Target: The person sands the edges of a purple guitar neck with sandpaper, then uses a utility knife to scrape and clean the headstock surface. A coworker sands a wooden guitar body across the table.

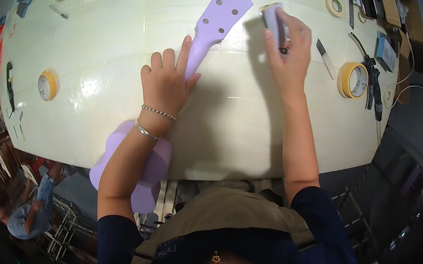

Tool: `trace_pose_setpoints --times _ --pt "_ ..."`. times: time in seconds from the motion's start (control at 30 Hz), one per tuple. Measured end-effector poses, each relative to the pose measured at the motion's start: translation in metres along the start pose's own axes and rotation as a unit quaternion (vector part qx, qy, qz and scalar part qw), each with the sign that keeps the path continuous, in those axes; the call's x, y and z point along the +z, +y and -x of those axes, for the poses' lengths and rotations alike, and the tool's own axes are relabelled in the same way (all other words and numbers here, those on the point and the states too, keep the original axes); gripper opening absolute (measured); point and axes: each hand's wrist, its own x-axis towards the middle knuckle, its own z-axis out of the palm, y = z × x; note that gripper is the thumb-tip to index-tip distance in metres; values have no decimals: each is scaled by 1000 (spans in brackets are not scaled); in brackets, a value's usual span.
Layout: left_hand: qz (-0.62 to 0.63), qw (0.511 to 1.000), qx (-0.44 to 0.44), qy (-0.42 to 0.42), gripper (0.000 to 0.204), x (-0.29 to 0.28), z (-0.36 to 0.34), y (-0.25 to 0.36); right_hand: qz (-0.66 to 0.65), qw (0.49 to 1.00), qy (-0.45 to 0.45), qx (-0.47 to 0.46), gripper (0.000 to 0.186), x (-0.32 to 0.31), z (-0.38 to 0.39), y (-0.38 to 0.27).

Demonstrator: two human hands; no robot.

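A lilac ukulele body with neck (158, 157) lies slantwise over the table's near edge, its headstock with several peg holes pointing away from me. My left hand (168, 77) holds the neck, with the index finger stretched along it and the thumb at its other side. My left forearm crosses above the body and hides part of it. Right of the headstock, apart from it, my right hand (292, 51) grips a greyish block that looks like a sanding block (274, 23). The block is slightly blurred, and the fingers behind it are partly hidden.
Yellow tape rolls (353, 80) lie at both sides of the pale table (81, 135). A knife-like blade (326, 59) and a black air gun-like tool (373, 79) lie at the right. Blue blocks (386, 51) sit near the edges. Another person (32, 215) is at lower left, away from the table.
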Motion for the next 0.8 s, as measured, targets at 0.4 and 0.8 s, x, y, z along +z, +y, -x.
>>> trace_pose_setpoints --times 0.4,0.8 --pt "62 997 22 -32 79 14 -20 -4 249 954 50 -161 53 61 25 10" --pt "75 995 32 -49 81 14 -25 -7 278 955 27 -101 42 61 -11 -1"
